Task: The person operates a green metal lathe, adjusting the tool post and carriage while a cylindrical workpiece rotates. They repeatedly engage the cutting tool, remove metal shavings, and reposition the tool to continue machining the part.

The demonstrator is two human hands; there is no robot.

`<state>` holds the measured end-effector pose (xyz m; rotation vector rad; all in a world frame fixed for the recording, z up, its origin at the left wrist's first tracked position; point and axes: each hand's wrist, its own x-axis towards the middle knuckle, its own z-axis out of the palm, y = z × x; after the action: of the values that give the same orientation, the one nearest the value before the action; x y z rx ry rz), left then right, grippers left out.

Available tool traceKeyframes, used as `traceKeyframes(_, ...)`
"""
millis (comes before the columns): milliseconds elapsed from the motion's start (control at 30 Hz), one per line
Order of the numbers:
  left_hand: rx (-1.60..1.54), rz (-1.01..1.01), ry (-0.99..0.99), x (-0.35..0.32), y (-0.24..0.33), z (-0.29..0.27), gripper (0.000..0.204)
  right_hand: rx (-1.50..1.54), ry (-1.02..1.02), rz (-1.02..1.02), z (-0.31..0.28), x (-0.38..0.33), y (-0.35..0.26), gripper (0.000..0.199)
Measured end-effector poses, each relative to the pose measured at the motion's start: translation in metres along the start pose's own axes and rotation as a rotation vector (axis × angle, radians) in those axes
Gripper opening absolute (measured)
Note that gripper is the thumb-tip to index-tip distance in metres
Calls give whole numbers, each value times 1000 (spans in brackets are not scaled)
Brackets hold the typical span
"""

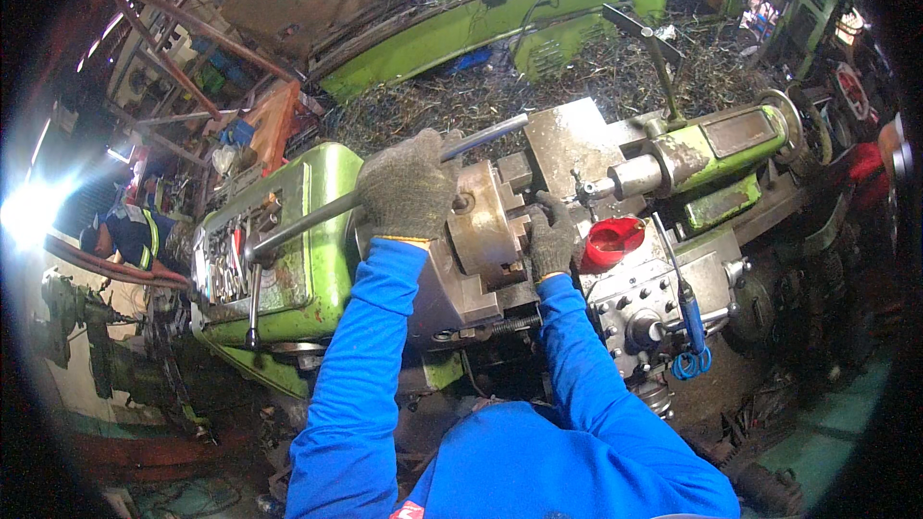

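A lathe chuck (481, 223) with stepped jaws sits in the middle, against the green headstock (332, 183). My left hand (409, 187), in a dark knitted glove, wraps round a long metal bar (312, 224) at the top of the chuck. The bar slants across the headstock, and its far end sticks out past my fingers. On the chuck's front side, my right hand (553, 238), gloved alike, has its fingers bent at the jaws. Whatever lies between those fingers is hidden.
Right of my right hand, a red cup (612, 242) stands near the tool post (642, 329). A blue-handled tool (690, 322) is beside it. The green tailstock (721, 139) extends rightward. Metal shavings (423, 111) cover the area behind; small tools (226, 264) lie on the headstock.
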<state>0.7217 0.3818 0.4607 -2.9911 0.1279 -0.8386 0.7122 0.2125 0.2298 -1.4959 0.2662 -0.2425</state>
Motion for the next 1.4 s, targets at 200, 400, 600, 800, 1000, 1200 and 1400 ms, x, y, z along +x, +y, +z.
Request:
traceKeyframes(200,-5,1,-6,0,-1,2,29,2,-29,-2,-1,-1,-1,30)
traceKeyframes(400,-35,25,45,-1,-4,4,32,25,-24,-8,2,-2,0,31)
traceKeyframes(600,15,-1,15,0,1,-2,34,-75,-32,-90,0,-3,-2,32)
traceKeyframes(800,6,62,77,-5,9,-7,32,-50,-4,-85,1,-6,-4,32)
traceKeyframes(1000,29,81,91,-8,5,0,35,-33,-38,-103,-1,-8,-4,34)
traceKeyframes(1200,-14,35,96,-8,9,-6,30,-11,-39,-58,-1,-11,-15,33)
traceKeyframes(1400,31,36,104,-9,8,0,32,-74,3,-116,1,-8,-8,32)
